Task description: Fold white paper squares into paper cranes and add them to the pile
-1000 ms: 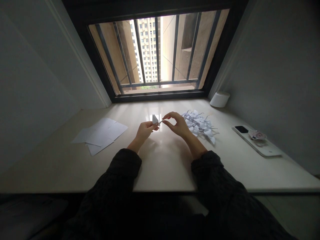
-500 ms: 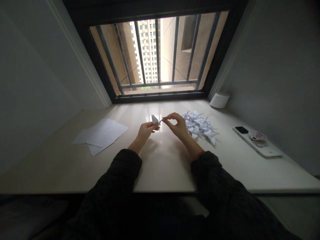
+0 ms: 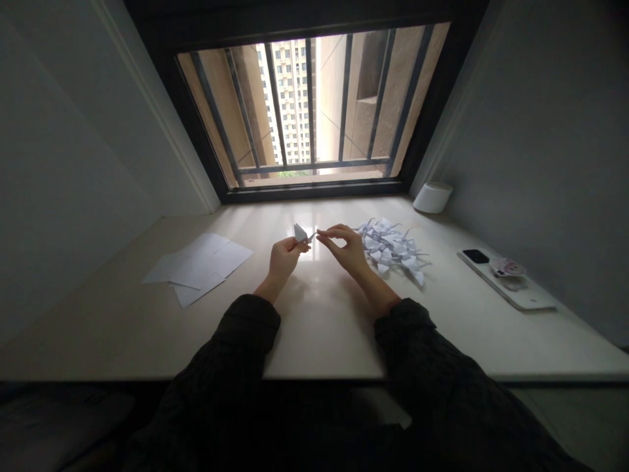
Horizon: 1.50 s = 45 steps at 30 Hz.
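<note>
A small folded white paper piece (image 3: 301, 234) is held above the middle of the pale desk (image 3: 314, 328). My left hand (image 3: 284, 257) is closed around its lower part. My right hand (image 3: 345, 248) pinches a thin point of the same paper between thumb and forefinger, its other fingers curled. Just right of my right hand lies a heap of several folded white paper figures (image 3: 393, 249).
Loose white sheets (image 3: 196, 265) lie at the left of the desk. A white phone (image 3: 506, 278) with a round sticker lies at the right, and a white cylinder (image 3: 432, 196) stands in the far right corner. A barred window (image 3: 309, 105) is straight ahead.
Both hands and the folded paper have shifted slightly to the left and a little farther from me. The grip on the paper is the same.
</note>
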{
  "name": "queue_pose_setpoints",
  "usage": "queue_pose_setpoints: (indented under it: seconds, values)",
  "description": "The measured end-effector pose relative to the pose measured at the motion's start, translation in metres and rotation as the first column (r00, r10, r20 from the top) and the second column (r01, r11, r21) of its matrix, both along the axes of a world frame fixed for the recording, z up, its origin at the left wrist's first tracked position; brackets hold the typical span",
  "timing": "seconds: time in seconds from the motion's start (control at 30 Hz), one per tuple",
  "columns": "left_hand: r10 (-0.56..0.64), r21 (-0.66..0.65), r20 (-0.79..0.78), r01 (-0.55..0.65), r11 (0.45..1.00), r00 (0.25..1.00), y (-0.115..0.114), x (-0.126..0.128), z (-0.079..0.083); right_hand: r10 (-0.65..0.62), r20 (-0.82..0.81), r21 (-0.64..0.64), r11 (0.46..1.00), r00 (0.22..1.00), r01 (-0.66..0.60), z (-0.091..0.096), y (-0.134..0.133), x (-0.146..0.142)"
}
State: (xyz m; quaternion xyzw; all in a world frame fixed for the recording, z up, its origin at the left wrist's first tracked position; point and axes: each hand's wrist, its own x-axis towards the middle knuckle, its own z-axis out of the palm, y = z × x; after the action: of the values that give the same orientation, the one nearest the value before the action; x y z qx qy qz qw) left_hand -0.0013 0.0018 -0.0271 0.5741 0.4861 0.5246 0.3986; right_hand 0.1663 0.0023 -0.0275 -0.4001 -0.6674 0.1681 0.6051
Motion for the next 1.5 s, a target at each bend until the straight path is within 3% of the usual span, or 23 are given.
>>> queue_pose_setpoints:
  seconds: [0.13,0.33,0.53,0.87,0.97,1.13,1.5]
  values:
    - [0.074,0.103,-0.197,-0.054,0.993,0.978,0.0,-0.001,-0.002,-0.025,0.025,-0.069,0.997,0.999,0.027,0.001,0.002,0.003]
    - [0.207,0.223,-0.41,-0.122,0.967,0.888,-0.009,0.0,0.004,-0.154,0.15,0.054,0.988,0.977,0.147,0.0,0.0,0.005]
    - [0.25,0.279,-0.429,-0.135,0.951,0.868,-0.011,0.002,0.006,-0.178,0.098,0.054,0.983,0.979,0.174,-0.003,-0.001,0.001]
    - [0.199,0.248,-0.362,-0.111,0.962,0.911,-0.006,0.001,0.0,-0.048,-0.072,-0.152,0.988,0.996,0.037,-0.004,0.002,-0.002]
    - [0.166,0.221,-0.34,-0.093,0.971,0.926,-0.003,-0.001,-0.002,0.013,-0.162,-0.29,0.955,0.987,-0.06,-0.002,0.005,0.002]
    - [0.179,0.242,-0.416,-0.081,0.967,0.892,-0.005,-0.002,-0.001,0.122,-0.239,-0.508,0.83,0.963,-0.231,-0.001,0.01,0.007]
    - [0.177,0.268,-0.5,-0.043,0.963,0.847,-0.004,-0.004,-0.003,0.26,-0.25,-0.565,0.743,0.933,-0.359,-0.006,0.015,0.012]
